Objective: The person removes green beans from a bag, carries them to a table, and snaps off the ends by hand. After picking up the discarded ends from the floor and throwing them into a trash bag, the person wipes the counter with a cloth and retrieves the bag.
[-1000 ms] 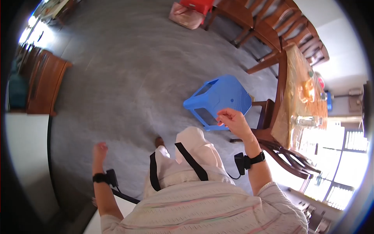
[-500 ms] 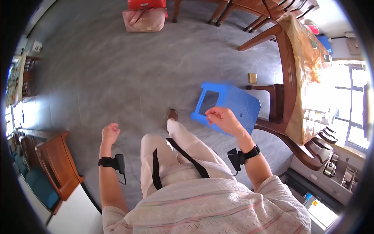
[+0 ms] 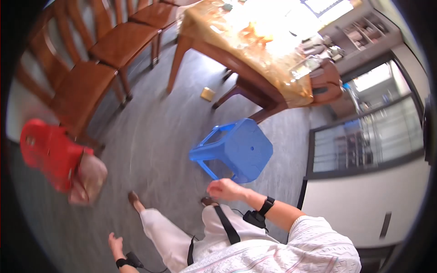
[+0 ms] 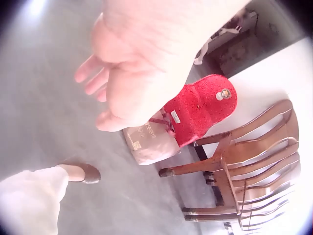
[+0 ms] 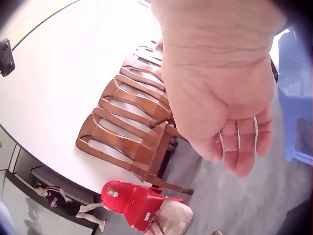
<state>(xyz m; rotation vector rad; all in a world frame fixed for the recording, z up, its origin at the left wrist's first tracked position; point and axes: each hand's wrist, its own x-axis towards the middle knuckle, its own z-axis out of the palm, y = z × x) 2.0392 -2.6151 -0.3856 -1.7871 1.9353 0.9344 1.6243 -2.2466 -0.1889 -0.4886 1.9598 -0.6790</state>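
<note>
My left hand (image 3: 116, 245) hangs low at the left, empty, its fingers relaxed; the left wrist view shows its palm (image 4: 142, 63) with the fingertips apart. My right hand (image 3: 226, 189) is empty too, just below the blue plastic stool (image 3: 248, 150) in the head view; whether they touch I cannot tell. In the right wrist view the palm of this hand (image 5: 220, 98) faces the camera with loosely bent fingers, and part of the stool (image 5: 296, 88) stands beyond it at the right edge.
Wooden chairs (image 3: 82, 93) line the upper left. Near them on the floor are a red bag or seat (image 3: 50, 152) and a pale pink bag (image 3: 91, 177). A covered table (image 3: 246, 50) stands beyond the stool, with a small yellowish box (image 3: 207, 94) on the floor. Another person (image 5: 58, 199) appears at lower left.
The head view has swung round to the right; chairs and bags now lie at the left, the table at the top. The feet have shifted apart. Both hands remain empty.
</note>
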